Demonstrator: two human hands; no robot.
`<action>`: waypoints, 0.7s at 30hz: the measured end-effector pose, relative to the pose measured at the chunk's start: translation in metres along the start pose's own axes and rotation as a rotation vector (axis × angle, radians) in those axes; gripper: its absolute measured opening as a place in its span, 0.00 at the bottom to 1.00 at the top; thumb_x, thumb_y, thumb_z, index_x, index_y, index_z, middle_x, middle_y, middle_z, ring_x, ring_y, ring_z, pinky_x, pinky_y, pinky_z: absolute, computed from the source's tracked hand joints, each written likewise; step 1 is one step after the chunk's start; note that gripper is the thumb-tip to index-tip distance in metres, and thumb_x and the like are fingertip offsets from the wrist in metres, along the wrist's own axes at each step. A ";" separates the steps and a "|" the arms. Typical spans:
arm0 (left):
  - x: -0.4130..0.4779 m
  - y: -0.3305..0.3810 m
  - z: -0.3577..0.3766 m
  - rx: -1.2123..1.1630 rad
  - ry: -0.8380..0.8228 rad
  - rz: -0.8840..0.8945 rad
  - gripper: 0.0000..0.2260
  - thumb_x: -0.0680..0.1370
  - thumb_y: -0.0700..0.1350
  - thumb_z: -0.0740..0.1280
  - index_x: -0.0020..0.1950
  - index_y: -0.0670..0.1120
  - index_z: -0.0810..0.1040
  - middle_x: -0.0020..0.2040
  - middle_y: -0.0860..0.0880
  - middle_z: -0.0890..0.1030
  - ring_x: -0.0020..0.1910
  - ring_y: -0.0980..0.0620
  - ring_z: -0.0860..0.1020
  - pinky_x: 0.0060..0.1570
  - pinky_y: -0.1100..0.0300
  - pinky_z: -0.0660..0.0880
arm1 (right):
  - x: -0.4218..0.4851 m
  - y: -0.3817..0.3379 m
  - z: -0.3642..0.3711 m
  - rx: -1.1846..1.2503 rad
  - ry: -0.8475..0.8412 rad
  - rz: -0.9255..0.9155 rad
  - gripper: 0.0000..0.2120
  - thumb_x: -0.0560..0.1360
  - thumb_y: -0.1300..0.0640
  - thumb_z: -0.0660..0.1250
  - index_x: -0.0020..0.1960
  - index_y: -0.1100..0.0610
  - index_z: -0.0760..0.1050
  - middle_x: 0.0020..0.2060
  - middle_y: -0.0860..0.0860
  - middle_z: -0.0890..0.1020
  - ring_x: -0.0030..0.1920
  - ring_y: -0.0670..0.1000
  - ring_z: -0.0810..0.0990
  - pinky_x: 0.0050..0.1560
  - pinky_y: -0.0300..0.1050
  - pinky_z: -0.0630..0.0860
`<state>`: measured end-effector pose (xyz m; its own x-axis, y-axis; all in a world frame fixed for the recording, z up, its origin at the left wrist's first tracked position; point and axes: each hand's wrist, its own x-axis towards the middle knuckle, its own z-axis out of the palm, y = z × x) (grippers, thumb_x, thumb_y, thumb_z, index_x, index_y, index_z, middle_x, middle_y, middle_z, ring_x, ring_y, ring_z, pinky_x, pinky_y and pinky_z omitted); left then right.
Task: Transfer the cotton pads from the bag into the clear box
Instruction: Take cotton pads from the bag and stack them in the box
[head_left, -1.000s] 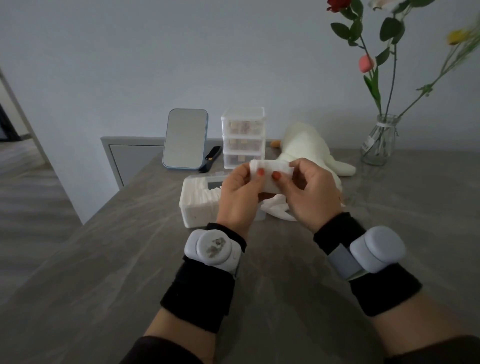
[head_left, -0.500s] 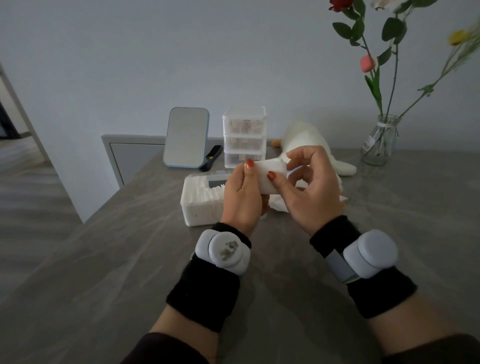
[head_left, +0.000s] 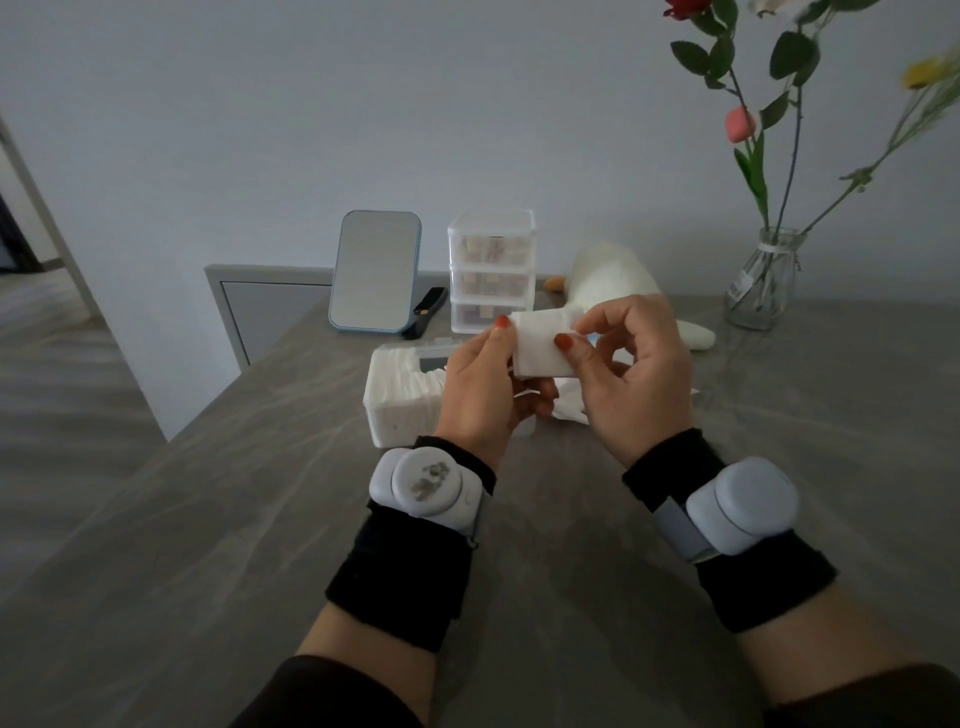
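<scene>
left hand (head_left: 478, 387) grip: holds soft white square pad stack (head_left: 537, 347) | right hand (head_left: 641, 376) grip: pinches it

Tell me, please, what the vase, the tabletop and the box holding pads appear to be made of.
The vase looks like clear glossy glass: stems show through it. The tabletop seems stone or stone-look laminate, matte grey with pale veining. The box appears clear plastic: the white pads inside show through its wall.
</scene>
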<state>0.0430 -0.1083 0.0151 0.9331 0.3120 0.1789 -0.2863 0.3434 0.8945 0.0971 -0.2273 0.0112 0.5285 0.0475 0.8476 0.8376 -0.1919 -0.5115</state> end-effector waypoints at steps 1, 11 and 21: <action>0.000 0.000 0.000 0.005 0.000 0.001 0.18 0.85 0.49 0.54 0.56 0.37 0.77 0.39 0.41 0.78 0.30 0.48 0.75 0.27 0.57 0.71 | 0.000 -0.001 -0.001 -0.008 0.008 -0.018 0.08 0.71 0.62 0.73 0.42 0.55 0.74 0.44 0.55 0.75 0.36 0.52 0.75 0.41 0.31 0.71; 0.001 0.000 -0.001 0.045 0.013 0.018 0.16 0.84 0.49 0.57 0.54 0.38 0.79 0.38 0.42 0.79 0.30 0.50 0.76 0.28 0.58 0.73 | 0.000 0.000 0.001 0.049 -0.017 0.175 0.13 0.72 0.56 0.72 0.54 0.55 0.73 0.48 0.51 0.78 0.41 0.48 0.78 0.41 0.39 0.77; 0.006 0.000 -0.005 0.156 0.155 0.151 0.07 0.81 0.42 0.65 0.54 0.39 0.74 0.44 0.44 0.81 0.39 0.49 0.79 0.39 0.55 0.78 | 0.004 -0.009 -0.005 0.266 -0.178 0.536 0.14 0.77 0.52 0.67 0.44 0.64 0.78 0.28 0.52 0.77 0.25 0.47 0.72 0.25 0.41 0.70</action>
<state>0.0476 -0.1020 0.0138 0.8341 0.4858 0.2613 -0.3717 0.1451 0.9169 0.0915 -0.2301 0.0202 0.8808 0.1792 0.4383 0.4429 0.0156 -0.8964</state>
